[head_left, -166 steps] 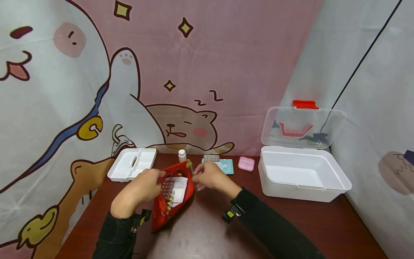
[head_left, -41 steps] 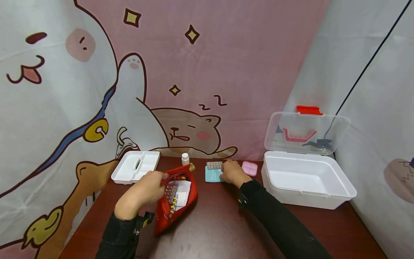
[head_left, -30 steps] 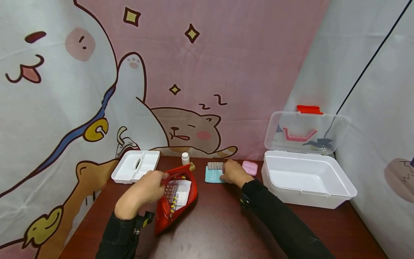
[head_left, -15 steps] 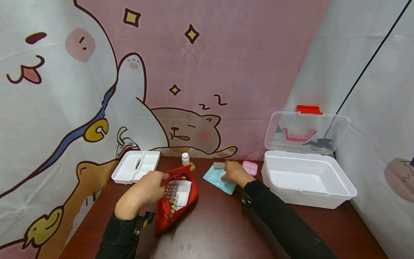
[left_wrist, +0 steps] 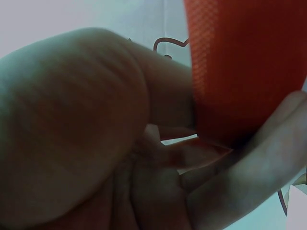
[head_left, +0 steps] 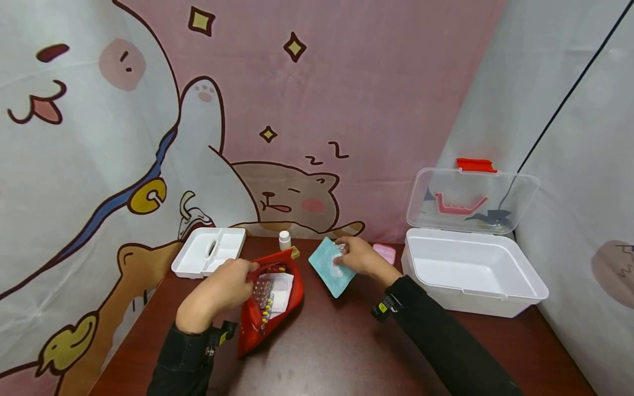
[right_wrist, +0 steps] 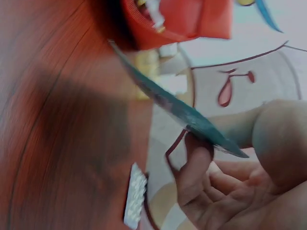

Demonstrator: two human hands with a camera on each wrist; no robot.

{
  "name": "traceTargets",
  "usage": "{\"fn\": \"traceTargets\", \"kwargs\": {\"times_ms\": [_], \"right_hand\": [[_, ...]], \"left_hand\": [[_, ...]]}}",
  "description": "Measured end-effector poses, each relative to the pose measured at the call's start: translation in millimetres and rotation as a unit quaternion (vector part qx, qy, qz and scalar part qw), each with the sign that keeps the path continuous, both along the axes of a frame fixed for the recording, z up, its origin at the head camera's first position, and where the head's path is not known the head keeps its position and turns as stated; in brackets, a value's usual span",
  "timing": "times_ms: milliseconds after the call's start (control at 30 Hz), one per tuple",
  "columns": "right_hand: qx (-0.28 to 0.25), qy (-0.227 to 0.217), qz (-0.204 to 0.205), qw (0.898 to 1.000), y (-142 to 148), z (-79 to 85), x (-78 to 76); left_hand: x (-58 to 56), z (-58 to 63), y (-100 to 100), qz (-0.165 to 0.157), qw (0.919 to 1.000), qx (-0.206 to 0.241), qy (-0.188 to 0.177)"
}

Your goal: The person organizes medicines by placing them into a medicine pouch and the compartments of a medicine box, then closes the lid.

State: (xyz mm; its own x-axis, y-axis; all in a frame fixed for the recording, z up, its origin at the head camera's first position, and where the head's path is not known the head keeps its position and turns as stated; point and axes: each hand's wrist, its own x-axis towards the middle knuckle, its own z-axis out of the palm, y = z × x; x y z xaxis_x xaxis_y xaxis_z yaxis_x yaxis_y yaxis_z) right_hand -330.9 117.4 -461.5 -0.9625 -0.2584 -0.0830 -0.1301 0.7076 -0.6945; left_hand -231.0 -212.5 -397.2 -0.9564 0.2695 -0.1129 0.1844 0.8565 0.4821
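My left hand [head_left: 225, 289] grips the edge of a red zip pouch [head_left: 250, 341] that stands open on the table. Inside the pouch are blister packs of pills [head_left: 262, 291] and a white packet [head_left: 281, 291]. In the left wrist view, red fabric [left_wrist: 249, 62] runs between my thumb and fingers. My right hand [head_left: 364, 257] pinches a flat teal sachet [head_left: 329, 269] between thumb and fingers. The right wrist view shows the sachet [right_wrist: 177, 110] edge-on above the table. A silver blister pack [right_wrist: 135, 196] lies on the table below it; my hand mostly hides that pack in the head view.
A white divided tray [head_left: 210, 250] sits at the back left, and a small white bottle [head_left: 284, 240] stands behind the pouch. To the right are a pink pill case [head_left: 384, 253] and a white box [head_left: 446, 289] with its clear lid raised. A printed cloth hangs behind.
My right hand has left the pouch's right edge for the teal sachet, turned it, slid it from under the blister pack and lifted it. My left hand has kept its hold on the pouch.
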Motion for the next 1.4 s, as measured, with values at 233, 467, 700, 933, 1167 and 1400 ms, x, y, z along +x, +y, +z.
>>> {"fn": "traceTargets", "kwargs": {"times_ms": [233,467,700,933,1167,1400], "right_hand": [[-0.156,-0.079,-0.002,0.985,-12.0,26.9,21.7],[-0.235,-0.201,0.034,0.95,-32.5,39.7,40.0],[-0.258,-0.241,0.062,0.933,-57.8,26.5,42.9],[-0.283,-0.257,0.064,0.922,-79.1,11.3,49.5],[-0.303,-0.258,0.042,0.916,-102.2,6.5,58.9],[-0.301,-0.247,0.036,0.921,-119.7,-1.3,67.8]], "left_hand": [[-0.9,1.0,-2.4,-0.008,0.9999,-0.008,0.013],[-0.9,1.7,-3.3,-0.01,0.9999,0.0,0.009],[-0.6,1.0,-2.0,-0.009,0.9999,-0.003,0.009],[0.6,0.0,-0.2,-0.002,1.0,0.005,-0.002],[0.0,-0.1,0.7,-0.002,0.9999,0.013,-0.006],[0.0,0.2,0.0,-0.004,0.9996,0.022,-0.014]]}}
